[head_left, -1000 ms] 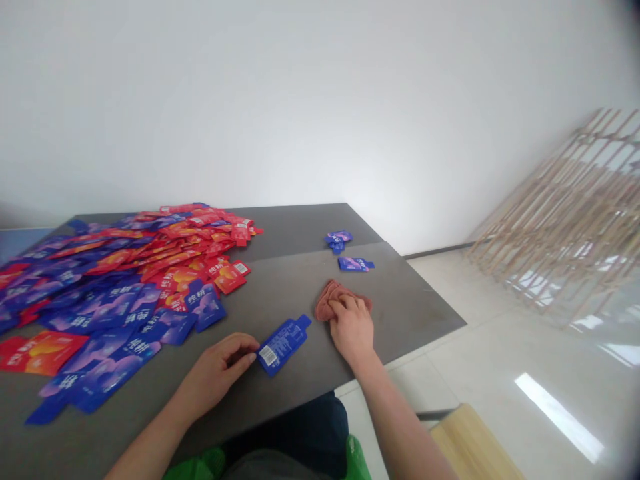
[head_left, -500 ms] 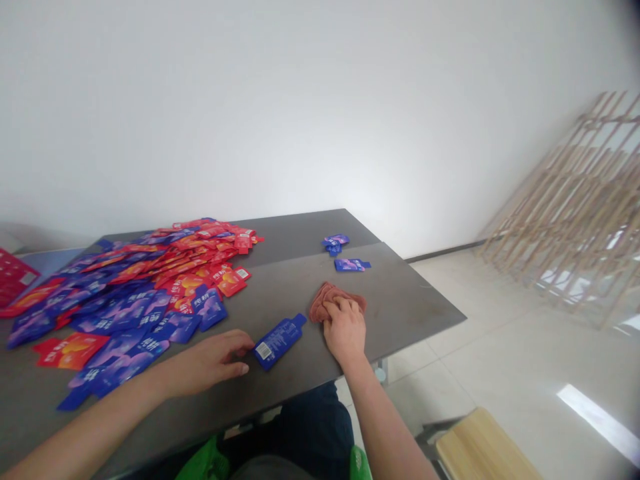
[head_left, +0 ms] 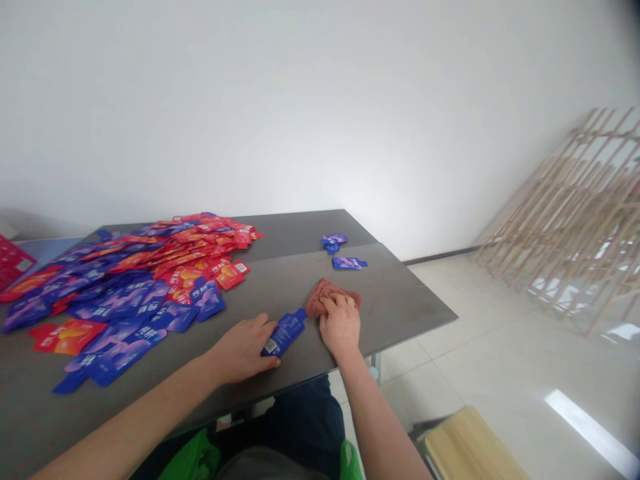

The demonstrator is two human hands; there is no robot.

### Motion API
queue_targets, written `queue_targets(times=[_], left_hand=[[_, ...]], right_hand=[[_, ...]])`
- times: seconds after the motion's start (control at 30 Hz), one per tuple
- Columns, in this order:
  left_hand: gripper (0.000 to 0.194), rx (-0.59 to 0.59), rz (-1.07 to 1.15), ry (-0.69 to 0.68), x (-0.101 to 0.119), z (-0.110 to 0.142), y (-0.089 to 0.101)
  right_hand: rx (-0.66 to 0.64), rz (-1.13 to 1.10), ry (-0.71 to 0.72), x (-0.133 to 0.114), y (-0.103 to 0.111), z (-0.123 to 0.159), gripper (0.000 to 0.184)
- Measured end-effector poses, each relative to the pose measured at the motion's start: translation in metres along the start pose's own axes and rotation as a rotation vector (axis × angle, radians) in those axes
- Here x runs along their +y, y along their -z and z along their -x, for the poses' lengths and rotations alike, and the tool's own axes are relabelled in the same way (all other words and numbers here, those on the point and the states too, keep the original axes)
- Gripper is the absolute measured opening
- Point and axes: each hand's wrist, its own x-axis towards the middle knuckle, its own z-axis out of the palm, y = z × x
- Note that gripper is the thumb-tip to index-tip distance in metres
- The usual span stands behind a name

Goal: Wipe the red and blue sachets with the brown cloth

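My left hand [head_left: 245, 349] lies on the grey table [head_left: 400, 300] with its fingers closed on the near end of a blue pouch [head_left: 286, 329], pressing it flat. My right hand [head_left: 341, 323] is curled over a crumpled reddish cloth [head_left: 323, 296], which touches the spout end of that pouch. Both hands rest near the table's front edge.
A big heap of red and blue pouches [head_left: 135, 280] covers the table's left half. Three blue pouches [head_left: 340, 250] lie at the far right. A wooden lattice [head_left: 575, 220] leans against the wall. A wooden stool [head_left: 470, 447] stands on the shiny floor, lower right.
My left hand slid forward onto the blue pouch, covering its barcode end, and the pouch shifted up toward the cloth. My right hand stayed on the cloth. The camera view swung slightly.
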Motion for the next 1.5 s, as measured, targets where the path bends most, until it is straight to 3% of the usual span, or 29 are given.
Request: queue_targets(times=[0.23,0.37,0.43,0.53,0.67,0.8,1.0,1.3,1.5], left_hand=[[0.051,-0.062,-0.062,-0.034,0.004,-0.006,0.011],[0.042,-0.082,-0.028,-0.067,-0.007,-0.018,0.024],[0.038,-0.076,0.092,-0.061,-0.019,-0.025,0.029],[0.033,-0.168,0.394,0.024,-0.04,-0.033,0.03],[0.034,-0.232,0.738,0.165,-0.066,-0.04,0.018],[0.041,-0.222,0.893,0.203,-0.079,-0.043,0.005],[0.034,-0.153,0.891,0.172,-0.074,-0.027,0.003],[0.041,-0.243,0.859,0.266,-0.085,0.005,0.018],[0.037,-0.299,0.671,0.214,-0.088,0.007,0.03]], right_hand=[[0.024,-0.024,-0.001,0.002,-0.002,0.001,0.035],[0.062,-0.072,-0.03,0.005,-0.006,0.001,0.038],[0.081,-0.092,-0.05,0.006,-0.007,0.002,0.039],[0.084,-0.093,-0.054,0.006,-0.007,0.003,0.041],[0.067,-0.074,-0.044,0.005,-0.006,0.003,0.04],[0.082,-0.088,-0.034,0.005,-0.006,0.004,0.038],[0.081,-0.088,-0.019,0.007,-0.007,0.005,0.039],[0.085,-0.083,0.01,0.009,-0.009,0.006,0.038],[0.109,-0.078,0.025,0.011,-0.011,0.006,0.037]])
